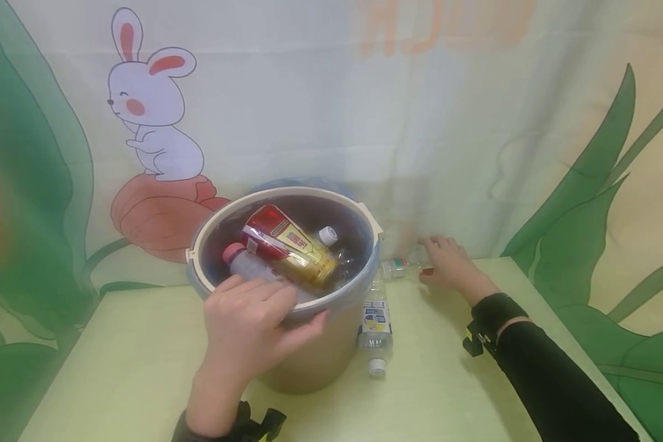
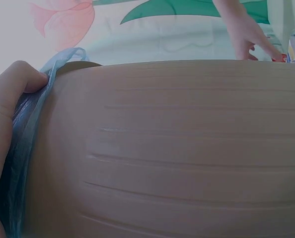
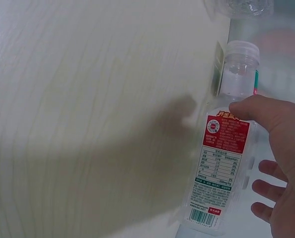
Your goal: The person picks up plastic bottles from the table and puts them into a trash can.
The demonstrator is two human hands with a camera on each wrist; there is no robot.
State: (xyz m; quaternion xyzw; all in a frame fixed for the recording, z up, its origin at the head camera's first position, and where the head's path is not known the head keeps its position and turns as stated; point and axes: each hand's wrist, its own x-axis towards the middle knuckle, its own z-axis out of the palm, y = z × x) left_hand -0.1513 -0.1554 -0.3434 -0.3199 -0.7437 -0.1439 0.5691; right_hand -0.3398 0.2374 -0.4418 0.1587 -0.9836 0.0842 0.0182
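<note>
My left hand [image 1: 248, 322] grips the near rim of a tan bin [image 1: 315, 362], its thumb outside against the blue plastic liner [image 2: 31, 114]. Inside the bin are a red and yellow container [image 1: 290, 245], a pink-capped bottle [image 1: 248, 264] and a white cap [image 1: 328, 236]. At the table's back edge, my right hand [image 1: 447, 267] is over a clear plastic bottle [image 3: 219, 168] lying on its side. Its thumb rests across the bottle's shoulder in the right wrist view, while the other fingers stand apart along the wall side. That bottle has a red and white label and a clear cap.
A clear bottle [image 1: 376, 331] with a white cap lies right of the bin, cap toward me. Just behind it lies a green-labelled bottle [image 1: 396, 268]. A printed curtain [image 1: 309, 110] hangs along the back of the pale table [image 1: 420, 380].
</note>
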